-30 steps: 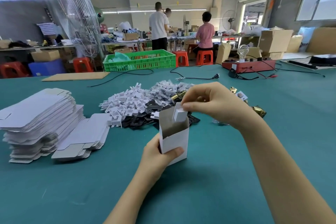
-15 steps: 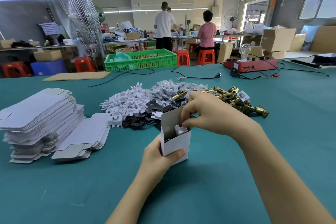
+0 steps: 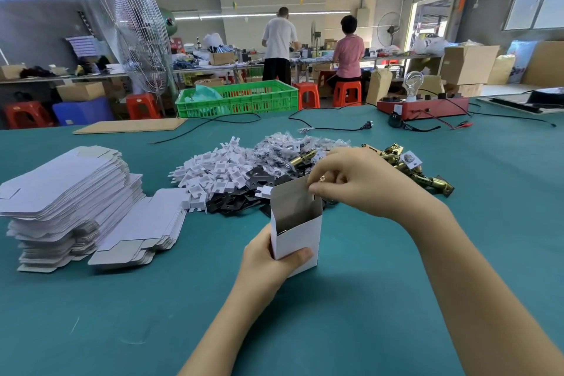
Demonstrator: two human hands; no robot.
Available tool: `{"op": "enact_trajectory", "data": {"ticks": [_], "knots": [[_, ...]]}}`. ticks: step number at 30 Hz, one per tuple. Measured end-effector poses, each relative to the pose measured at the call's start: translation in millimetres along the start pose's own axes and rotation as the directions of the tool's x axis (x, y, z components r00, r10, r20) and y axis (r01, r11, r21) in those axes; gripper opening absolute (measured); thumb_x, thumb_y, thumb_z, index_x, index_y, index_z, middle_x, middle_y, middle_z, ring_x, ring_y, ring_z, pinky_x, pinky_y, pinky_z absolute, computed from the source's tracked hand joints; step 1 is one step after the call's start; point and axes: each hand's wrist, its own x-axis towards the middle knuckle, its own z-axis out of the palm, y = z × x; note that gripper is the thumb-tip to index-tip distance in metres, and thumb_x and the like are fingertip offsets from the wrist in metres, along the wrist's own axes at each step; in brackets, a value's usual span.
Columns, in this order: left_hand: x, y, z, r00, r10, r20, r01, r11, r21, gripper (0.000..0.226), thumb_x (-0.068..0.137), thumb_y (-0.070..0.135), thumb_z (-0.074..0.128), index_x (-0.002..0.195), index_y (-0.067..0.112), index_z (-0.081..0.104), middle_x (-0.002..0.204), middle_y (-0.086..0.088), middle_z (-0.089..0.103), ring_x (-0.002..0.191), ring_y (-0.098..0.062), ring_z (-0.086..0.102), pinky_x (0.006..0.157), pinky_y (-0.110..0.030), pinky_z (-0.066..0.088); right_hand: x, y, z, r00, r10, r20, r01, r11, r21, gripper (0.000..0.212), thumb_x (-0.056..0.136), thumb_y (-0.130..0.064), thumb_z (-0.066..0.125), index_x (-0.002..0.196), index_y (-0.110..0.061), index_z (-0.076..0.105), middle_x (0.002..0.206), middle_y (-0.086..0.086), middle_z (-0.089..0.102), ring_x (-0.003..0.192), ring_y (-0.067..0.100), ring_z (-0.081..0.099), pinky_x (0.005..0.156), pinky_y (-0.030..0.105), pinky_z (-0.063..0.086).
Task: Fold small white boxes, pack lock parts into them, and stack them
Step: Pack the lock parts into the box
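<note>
- Head view: the left hand (image 3: 268, 259) grips a small white box (image 3: 297, 223) low down, thumb across its front face, and holds it upright over the teal counter (image 3: 305, 330).
- Its other fingers are hidden behind the box.
- The box top is open; the inside is dark, and what lies in it cannot be made out.
- The right hand (image 3: 363, 180) is at the box's upper right corner, fingers curled and pinching there; whether they hold the flap or a small part is unclear.
- Behind the box lie white plastic parts (image 3: 213, 168), black plates (image 3: 241, 195), bagged pieces (image 3: 287, 146) and brass latches (image 3: 418, 171); the right hand hides part of these piles.
- At left sit flat box blanks (image 3: 67, 192) in a tall stack, with a lower, slumped pile beside it.
- Both forearms are cut off by the frame's lower edge.
</note>
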Motion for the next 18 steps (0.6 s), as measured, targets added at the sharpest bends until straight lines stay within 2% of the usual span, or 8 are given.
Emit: {"op": "enact_trajectory", "data": {"ticks": [4,7,10,14,18], "knots": [[3.7,-3.1,-5.1,0.990,-0.051,-0.130,0.043,0.997,-0.069,0.035,0.065,0.017,0.082,0.097,0.026,0.070,0.091,0.007,0.076,0.086,-0.013,0.071,0.072,-0.027,0.056,-0.7,21.0,2.1,0.971,0.167,-0.171,-0.148,0.982,0.119,0.006,0.089,-0.021,0.065,0.087,-0.017,0.070,0.066,0.004,0.055,0.055,0.005,0.044,0.051,0.014,0.034],[7.0,-6.1,-14.5,0.963,-0.081,-0.258,0.047,0.990,-0.134,0.032,0.070,0.012,0.086,0.096,0.020,0.069,0.089,0.005,0.076,0.083,-0.017,0.072,0.068,-0.029,0.057,-1.2,38.2,5.5,0.950,0.279,-0.139,-0.268,0.959,0.098,0.010,0.090,-0.026,0.064,0.092,-0.018,0.070,0.075,0.003,0.061,0.066,0.016,0.055,0.060,0.025,0.043],[9.7,-8.0,-19.9,0.934,-0.099,-0.342,0.039,0.983,-0.179,0.027,0.076,0.010,0.081,0.098,0.017,0.069,0.090,0.004,0.076,0.082,-0.015,0.072,0.064,-0.024,0.055,-1.5,48.2,7.7,0.934,0.341,-0.106,-0.326,0.935,0.141,0.009,0.090,-0.028,0.064,0.086,-0.021,0.068,0.076,0.002,0.064,0.070,0.025,0.066,0.060,0.031,0.052],[11.3,-7.8,-22.0,0.912,-0.118,-0.392,0.037,0.978,-0.207,0.026,0.077,0.012,0.080,0.099,0.018,0.068,0.089,0.008,0.075,0.082,-0.011,0.071,0.066,-0.025,0.053,-0.3,56.2,20.5,0.918,0.392,-0.061,-0.382,0.916,0.122,0.013,0.090,-0.027,0.063,0.077,-0.027,0.064,0.078,-0.001,0.066,0.070,0.018,0.067,0.057,0.026,0.051],[11.1,-7.5,-22.4,0.909,-0.115,-0.401,0.032,0.978,-0.207,0.025,0.078,0.012,0.080,0.100,0.018,0.068,0.089,0.010,0.075,0.080,-0.008,0.071,0.065,-0.023,0.053,3.6,66.0,51.6,0.891,0.445,-0.095,-0.425,0.888,0.175,0.008,0.090,-0.023,0.062,0.083,-0.025,0.065,0.077,-0.002,0.063,0.073,0.018,0.063,0.056,0.025,0.047]]}}
